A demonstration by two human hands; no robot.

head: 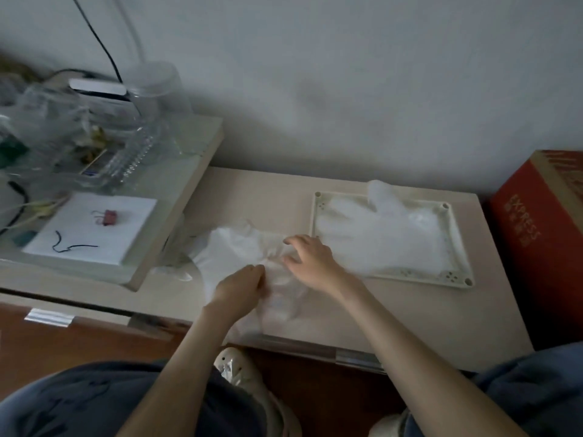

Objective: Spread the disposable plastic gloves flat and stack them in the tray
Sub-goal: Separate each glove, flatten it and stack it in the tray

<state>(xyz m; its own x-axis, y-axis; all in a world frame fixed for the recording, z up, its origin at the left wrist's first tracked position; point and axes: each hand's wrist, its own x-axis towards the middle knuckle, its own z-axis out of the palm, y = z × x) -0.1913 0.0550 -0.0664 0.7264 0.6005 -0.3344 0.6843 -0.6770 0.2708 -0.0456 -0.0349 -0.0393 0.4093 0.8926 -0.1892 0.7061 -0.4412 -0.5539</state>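
A low pale table (410, 310) stands against the wall, with a raised shelf (176, 190) of clutter at its left end and a red cardboard box (536, 234) beside its right end; on the table's right half lies the cream tray (454, 247), and in it a flattened glove (388, 234) rests spread out, its fingers reaching over the tray's far rim; whether more than one lies there I cannot tell, since the film is translucent and the light dim. To the left of the tray, on the bare tabletop, sits a crumpled heap of gloves (239, 250), some of it trailing over the near edge; so the job looks barely begun, with most of the pile left to smooth and stack. The right hand (310, 260) sits on the heap just beside the tray's left rim, fingers loosely spread and pressing the plastic; the left hand (239, 288) is curled at the heap's near side and seems to pinch a fold of film, though the grip itself is partly hidden.
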